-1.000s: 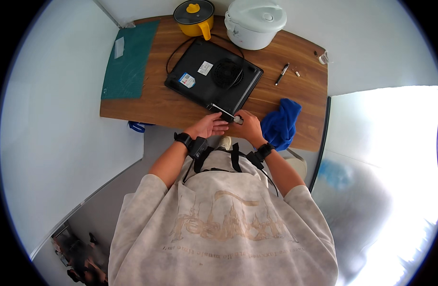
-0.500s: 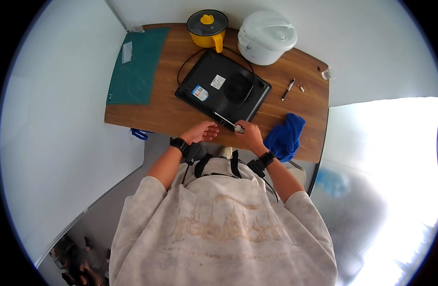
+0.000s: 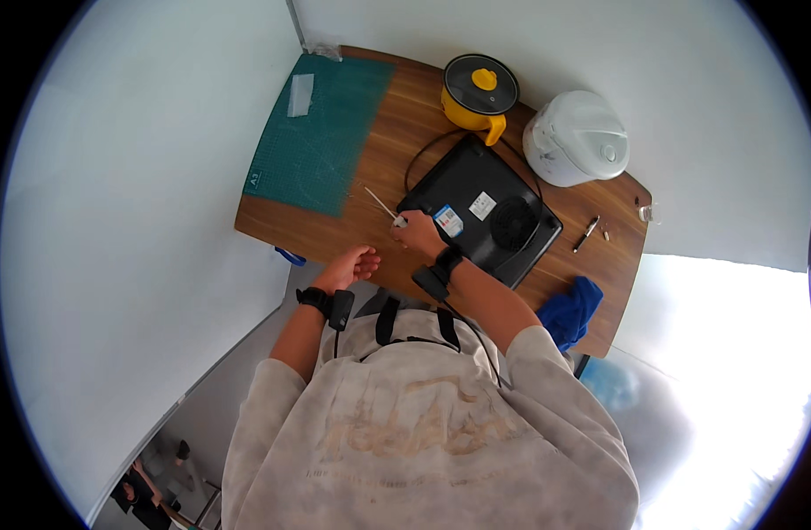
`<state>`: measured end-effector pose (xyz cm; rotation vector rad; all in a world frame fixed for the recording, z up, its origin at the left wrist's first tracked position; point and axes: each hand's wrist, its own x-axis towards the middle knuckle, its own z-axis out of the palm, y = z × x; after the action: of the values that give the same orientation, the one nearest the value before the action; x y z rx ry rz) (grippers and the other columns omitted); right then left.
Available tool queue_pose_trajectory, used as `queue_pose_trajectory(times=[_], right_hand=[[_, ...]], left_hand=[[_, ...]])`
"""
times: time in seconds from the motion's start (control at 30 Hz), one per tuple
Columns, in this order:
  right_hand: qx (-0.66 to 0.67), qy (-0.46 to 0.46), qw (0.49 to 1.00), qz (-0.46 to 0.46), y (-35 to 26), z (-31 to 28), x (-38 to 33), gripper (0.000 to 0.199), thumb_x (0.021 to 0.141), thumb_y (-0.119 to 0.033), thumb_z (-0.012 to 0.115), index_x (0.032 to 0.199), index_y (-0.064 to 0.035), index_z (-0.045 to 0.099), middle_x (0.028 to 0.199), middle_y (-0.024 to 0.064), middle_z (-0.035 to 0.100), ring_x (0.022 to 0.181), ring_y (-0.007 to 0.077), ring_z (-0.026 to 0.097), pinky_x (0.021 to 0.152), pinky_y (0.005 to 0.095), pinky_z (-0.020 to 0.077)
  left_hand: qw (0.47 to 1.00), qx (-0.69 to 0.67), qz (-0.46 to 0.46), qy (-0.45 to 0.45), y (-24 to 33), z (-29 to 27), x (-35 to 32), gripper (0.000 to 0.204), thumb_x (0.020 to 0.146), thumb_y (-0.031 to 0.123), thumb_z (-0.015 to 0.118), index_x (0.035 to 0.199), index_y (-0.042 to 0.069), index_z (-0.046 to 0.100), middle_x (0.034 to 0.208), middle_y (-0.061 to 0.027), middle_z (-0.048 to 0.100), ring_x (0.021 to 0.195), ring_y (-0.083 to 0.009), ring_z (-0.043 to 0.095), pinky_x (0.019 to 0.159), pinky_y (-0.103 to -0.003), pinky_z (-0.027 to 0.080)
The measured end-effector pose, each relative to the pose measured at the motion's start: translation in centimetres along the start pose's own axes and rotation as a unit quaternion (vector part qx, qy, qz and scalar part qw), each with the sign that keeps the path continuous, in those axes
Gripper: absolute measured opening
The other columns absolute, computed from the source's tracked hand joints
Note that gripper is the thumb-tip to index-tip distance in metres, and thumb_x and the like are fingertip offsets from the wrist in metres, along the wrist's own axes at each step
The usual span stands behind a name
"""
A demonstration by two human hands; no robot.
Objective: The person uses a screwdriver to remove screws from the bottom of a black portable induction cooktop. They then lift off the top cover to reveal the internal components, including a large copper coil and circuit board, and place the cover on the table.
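Risk sits mainly with the thin pale rod [image 3: 380, 204], which we take for a slim tool or stick, too small to identify: our right hand [image 3: 418, 237] is pinched shut on its near end, and its far end reaches out over bare wood toward the green cutting mat [image 3: 321, 141]. A pinch that far back leaves the tip free to swing, so we judge it could slip, twist between the fingers, or scrape the mat's near corner. Our left hand [image 3: 354, 265] hangs at the desk's [image 3: 299, 231] near edge with fingers loosely curled, apparently holding nothing and touching nothing we can confirm, so it gives the rod no support. The black flat appliance [image 3: 485, 208] lies underside up near the desk's middle, just beside the right hand, with its cord looping toward the yellow pot [image 3: 479, 88] at the far edge; a wrist bump could shift it or snag the cord. The rod's long axis runs diagonally, from the hand at the appliance's left corner up-left toward the mat, lying low over the wood.
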<state>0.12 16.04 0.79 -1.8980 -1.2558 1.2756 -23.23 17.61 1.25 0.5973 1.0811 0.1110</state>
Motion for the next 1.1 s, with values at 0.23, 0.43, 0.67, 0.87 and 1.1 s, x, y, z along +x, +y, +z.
queue_pose_trajectory(times=[0.23,0.43,0.67,0.87,1.1], right_hand=[[0.087,-0.038,0.989,0.116,-2.6,2.2,6.1,0.019,0.082,-0.020,0.069,0.086,-0.0013,0.069,0.067,0.0096,0.067,0.057,0.0192,0.064,0.055,0.0325,0.0509],[0.036,0.045,0.995,0.080,-1.0,3.7,8.2,0.018,0.083,-0.020,0.069,0.086,-0.0023,0.068,0.064,0.0068,0.066,0.054,0.0140,0.064,0.050,0.0283,0.0491],[0.042,0.062,0.996,0.054,-1.1,-0.9,4.9,0.023,0.084,-0.023,0.070,0.091,-0.0019,0.068,0.071,0.0088,0.069,0.056,0.0167,0.067,0.053,0.0306,0.0523],[-0.040,0.257,0.964,0.049,0.7,-9.8,-6.3,0.028,0.085,-0.028,0.071,0.096,-0.0025,0.065,0.077,0.0232,0.068,0.076,0.0428,0.068,0.067,0.0461,0.0539],[-0.081,0.396,0.893,0.200,9.7,-17.7,-18.7,0.027,0.091,-0.030,0.067,0.096,-0.0038,0.065,0.091,0.0230,0.069,0.090,0.0440,0.065,0.075,0.0489,0.0498]], left_hand=[[0.997,-0.047,-0.029,0.052,-1.1,-4.8,-1.1,0.032,0.101,0.040,0.052,0.117,0.014,0.061,0.110,-0.0029,0.070,0.097,-0.0157,0.065,0.085,-0.033,0.050],[0.998,-0.047,-0.018,0.037,-0.1,-5.4,-0.1,0.031,0.102,0.039,0.051,0.115,0.014,0.062,0.111,-0.0027,0.070,0.097,-0.0139,0.065,0.087,-0.033,0.049],[0.999,0.035,0.012,0.000,4.2,-2.2,2.8,0.031,0.102,0.040,0.052,0.116,0.014,0.062,0.109,-0.0018,0.070,0.094,-0.0109,0.065,0.082,-0.028,0.051],[0.976,0.194,0.094,-0.029,9.2,5.1,7.0,0.034,0.102,0.038,0.053,0.115,0.009,0.062,0.109,-0.0022,0.069,0.093,-0.0110,0.064,0.078,-0.028,0.052],[0.778,0.507,0.368,0.055,9.8,12.1,15.8,0.052,0.100,0.037,0.052,0.137,0.000,0.051,0.128,-0.0229,0.062,0.113,-0.0387,0.061,0.098,-0.044,0.049]])
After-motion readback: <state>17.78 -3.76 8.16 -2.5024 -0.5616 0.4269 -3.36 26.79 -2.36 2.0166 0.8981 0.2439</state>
